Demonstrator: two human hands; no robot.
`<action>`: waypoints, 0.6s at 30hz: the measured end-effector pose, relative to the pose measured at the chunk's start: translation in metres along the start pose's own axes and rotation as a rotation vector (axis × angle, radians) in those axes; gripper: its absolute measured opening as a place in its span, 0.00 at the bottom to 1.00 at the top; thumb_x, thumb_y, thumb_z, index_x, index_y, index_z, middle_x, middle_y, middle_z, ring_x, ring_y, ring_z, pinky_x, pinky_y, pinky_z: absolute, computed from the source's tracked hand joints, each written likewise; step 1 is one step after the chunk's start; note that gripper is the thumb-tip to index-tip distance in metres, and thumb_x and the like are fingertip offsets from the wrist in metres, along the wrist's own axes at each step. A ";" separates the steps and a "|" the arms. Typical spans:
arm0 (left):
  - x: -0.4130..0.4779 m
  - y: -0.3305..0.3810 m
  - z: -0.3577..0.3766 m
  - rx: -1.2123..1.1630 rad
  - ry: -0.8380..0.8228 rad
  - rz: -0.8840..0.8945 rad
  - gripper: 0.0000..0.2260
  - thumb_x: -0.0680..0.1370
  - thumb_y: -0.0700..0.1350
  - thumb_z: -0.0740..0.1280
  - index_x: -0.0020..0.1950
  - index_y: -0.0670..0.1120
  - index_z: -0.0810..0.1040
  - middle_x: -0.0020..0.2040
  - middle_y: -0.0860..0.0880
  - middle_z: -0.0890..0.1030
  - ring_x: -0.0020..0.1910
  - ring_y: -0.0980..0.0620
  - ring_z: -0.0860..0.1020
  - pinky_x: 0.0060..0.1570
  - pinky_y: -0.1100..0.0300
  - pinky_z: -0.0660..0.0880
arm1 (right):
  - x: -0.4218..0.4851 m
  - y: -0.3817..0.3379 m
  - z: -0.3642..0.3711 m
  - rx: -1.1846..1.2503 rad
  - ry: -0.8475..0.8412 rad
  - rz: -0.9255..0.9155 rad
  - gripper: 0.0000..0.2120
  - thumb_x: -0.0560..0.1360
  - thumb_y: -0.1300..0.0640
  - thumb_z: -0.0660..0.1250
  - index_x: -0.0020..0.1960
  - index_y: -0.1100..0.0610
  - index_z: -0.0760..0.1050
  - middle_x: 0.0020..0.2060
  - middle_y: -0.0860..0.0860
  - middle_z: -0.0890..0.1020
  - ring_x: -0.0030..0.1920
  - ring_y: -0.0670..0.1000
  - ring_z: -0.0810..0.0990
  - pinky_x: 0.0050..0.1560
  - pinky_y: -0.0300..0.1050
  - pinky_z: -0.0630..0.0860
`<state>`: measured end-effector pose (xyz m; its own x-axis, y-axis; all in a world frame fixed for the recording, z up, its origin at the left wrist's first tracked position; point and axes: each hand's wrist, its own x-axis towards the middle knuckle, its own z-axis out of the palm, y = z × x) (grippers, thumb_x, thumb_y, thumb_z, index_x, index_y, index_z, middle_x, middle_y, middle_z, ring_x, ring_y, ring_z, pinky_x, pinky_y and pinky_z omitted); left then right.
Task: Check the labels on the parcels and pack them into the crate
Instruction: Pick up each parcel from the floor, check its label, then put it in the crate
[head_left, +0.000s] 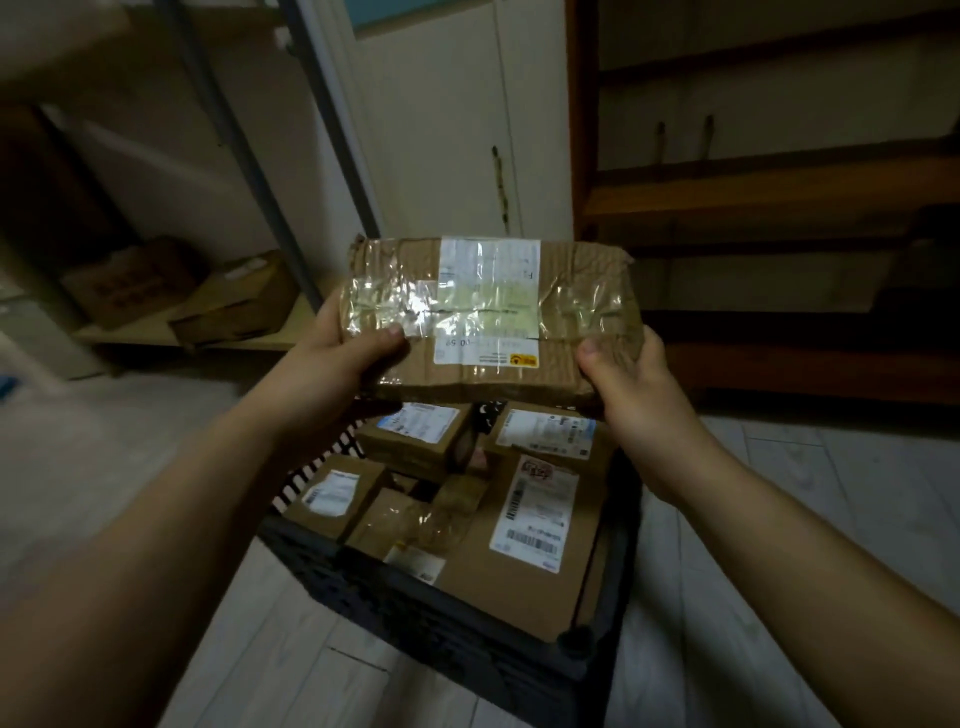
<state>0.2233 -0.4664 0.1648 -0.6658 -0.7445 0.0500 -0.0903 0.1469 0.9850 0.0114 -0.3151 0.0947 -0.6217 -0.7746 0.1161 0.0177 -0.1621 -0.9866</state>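
Left hand (332, 364) and right hand (631, 395) each have their fingers clamped on one end of the taped parcel (571, 270), label (485, 296) up, held just above the black crate (415, 603). The crate looks nearly full of boxes (524, 545). Read the label first, then lower the parcel level and flat on top.

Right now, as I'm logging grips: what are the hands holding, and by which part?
One taped cardboard parcel, held over the crate: left hand grips its left end, right hand its right end, thumbs on the labelled face.
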 end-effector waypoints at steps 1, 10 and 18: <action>0.001 0.000 -0.002 -0.001 0.013 -0.005 0.24 0.69 0.51 0.70 0.61 0.68 0.69 0.58 0.51 0.81 0.54 0.45 0.81 0.53 0.38 0.75 | 0.001 -0.002 0.003 -0.013 -0.010 0.004 0.23 0.76 0.45 0.64 0.67 0.41 0.59 0.54 0.40 0.77 0.57 0.46 0.77 0.62 0.54 0.72; 0.031 0.003 -0.041 -0.008 0.010 0.081 0.27 0.74 0.48 0.69 0.69 0.58 0.60 0.55 0.48 0.77 0.40 0.53 0.84 0.32 0.62 0.79 | 0.000 -0.019 0.038 -0.157 0.101 -0.008 0.29 0.74 0.43 0.65 0.71 0.44 0.59 0.53 0.40 0.77 0.54 0.44 0.77 0.51 0.44 0.74; 0.055 -0.053 -0.112 -0.112 0.005 0.108 0.11 0.74 0.51 0.67 0.54 0.63 0.75 0.53 0.51 0.82 0.45 0.52 0.83 0.41 0.55 0.80 | 0.019 0.000 0.119 -0.253 0.148 0.092 0.30 0.75 0.47 0.66 0.72 0.48 0.57 0.61 0.48 0.76 0.59 0.52 0.77 0.63 0.57 0.72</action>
<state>0.2745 -0.5882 0.1341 -0.6632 -0.7318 0.1571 0.0647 0.1531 0.9861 0.0926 -0.4023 0.1101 -0.7342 -0.6785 0.0258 -0.1053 0.0762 -0.9915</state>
